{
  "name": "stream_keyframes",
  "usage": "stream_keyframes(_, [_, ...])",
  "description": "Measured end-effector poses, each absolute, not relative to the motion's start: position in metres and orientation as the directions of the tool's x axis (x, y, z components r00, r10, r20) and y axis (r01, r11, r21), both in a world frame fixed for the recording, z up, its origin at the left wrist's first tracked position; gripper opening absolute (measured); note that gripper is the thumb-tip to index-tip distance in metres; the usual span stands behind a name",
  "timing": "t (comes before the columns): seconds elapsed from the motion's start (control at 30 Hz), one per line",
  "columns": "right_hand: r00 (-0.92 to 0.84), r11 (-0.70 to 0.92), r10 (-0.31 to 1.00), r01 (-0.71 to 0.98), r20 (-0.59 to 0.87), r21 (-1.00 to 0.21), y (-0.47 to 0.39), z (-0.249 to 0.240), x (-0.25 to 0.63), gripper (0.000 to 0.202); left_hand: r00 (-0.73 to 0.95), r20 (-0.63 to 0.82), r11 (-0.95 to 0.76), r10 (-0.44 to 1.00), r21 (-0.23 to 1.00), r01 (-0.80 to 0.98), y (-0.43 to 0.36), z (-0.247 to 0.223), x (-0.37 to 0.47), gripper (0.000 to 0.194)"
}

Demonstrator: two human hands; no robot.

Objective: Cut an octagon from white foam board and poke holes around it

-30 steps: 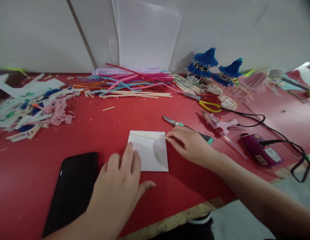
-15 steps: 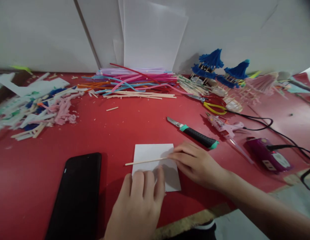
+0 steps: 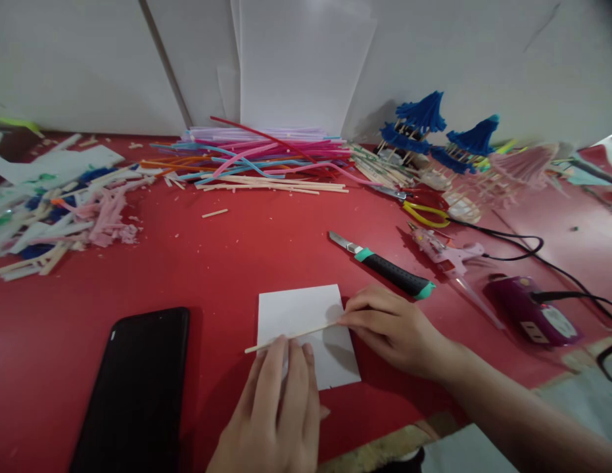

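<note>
A thin wooden stick (image 3: pixel 315 330) lies slantwise across a square piece of white card (image 3: pixel 298 305) on the red table. My right hand (image 3: pixel 392 332) pinches the stick's right end between thumb and fingertips, at the card's right edge. Over the card's lower left part, my left hand (image 3: pixel 279 410) has its fingers stretched out, with the tips touching or just beside the stick. The stick's left end pokes out past the card's left edge. My left hand hides the card's lower left corner.
A utility knife (image 3: pixel 384 266), blade out, lies beyond my right hand. Right of it are a glue gun (image 3: pixel 448 253), scissors (image 3: pixel 426 213) and a purple power adapter (image 3: pixel 532 312). A black phone (image 3: pixel 133 394) lies left. Pipe cleaners (image 3: pixel 266 154) and small blue-roofed models (image 3: pixel 419 115) stand behind.
The stick's left end has come lower on the card, so it slants more. My left fingers have straightened and reached up to the stick. The card has turned slightly.
</note>
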State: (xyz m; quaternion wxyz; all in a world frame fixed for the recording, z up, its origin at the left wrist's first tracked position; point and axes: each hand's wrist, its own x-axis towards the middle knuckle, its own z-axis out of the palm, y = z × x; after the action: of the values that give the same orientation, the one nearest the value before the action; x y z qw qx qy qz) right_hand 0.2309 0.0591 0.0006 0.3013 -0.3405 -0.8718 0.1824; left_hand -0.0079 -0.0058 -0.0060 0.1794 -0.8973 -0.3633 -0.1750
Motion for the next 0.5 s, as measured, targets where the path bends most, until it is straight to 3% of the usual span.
stream_keyframes(0.5, [-0.564,0.658,0.742,0.505,0.364,-0.558,0.0579,0.0017,0.232,0.024,0.715,0.392,-0.673,0.58,-0.265,0.691,0.0007,-0.0028,-0.0106,0.037])
